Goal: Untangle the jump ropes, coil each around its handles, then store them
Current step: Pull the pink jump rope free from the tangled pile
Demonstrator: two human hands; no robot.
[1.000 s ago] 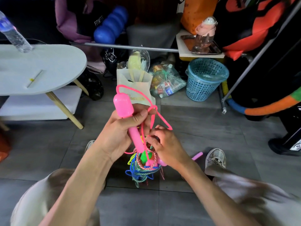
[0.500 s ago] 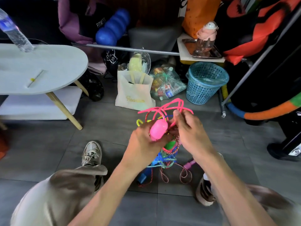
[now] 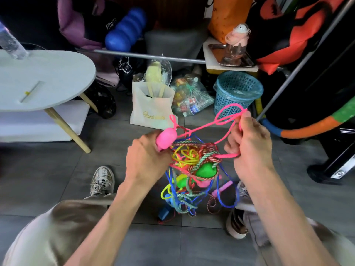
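A tangle of jump ropes (image 3: 192, 169) hangs between my hands: pink, yellow, blue and twisted multicolour cords, with a green handle (image 3: 206, 169) caught in the knot. My left hand (image 3: 148, 160) grips a pink handle (image 3: 166, 139) at the tangle's upper left. Up and to the right, my right hand (image 3: 247, 139) pinches a loop of the pink rope (image 3: 228, 116), drawn taut from the handle. Another pink handle (image 3: 222, 188) and a blue handle (image 3: 164, 212) hang low near the floor.
A grey oval table (image 3: 48, 73) with a water bottle (image 3: 11, 45) stands at the left. Ahead sit a white tote bag (image 3: 151, 106), a clear bag of items (image 3: 190, 96) and a blue mesh basket (image 3: 237, 93). My shoes (image 3: 101, 180) rest on the grey tiled floor.
My hands have spread apart; the right one pulled the pink loop up and to the right, stretching it away from the pink handle. The tangle hangs looser and lower.
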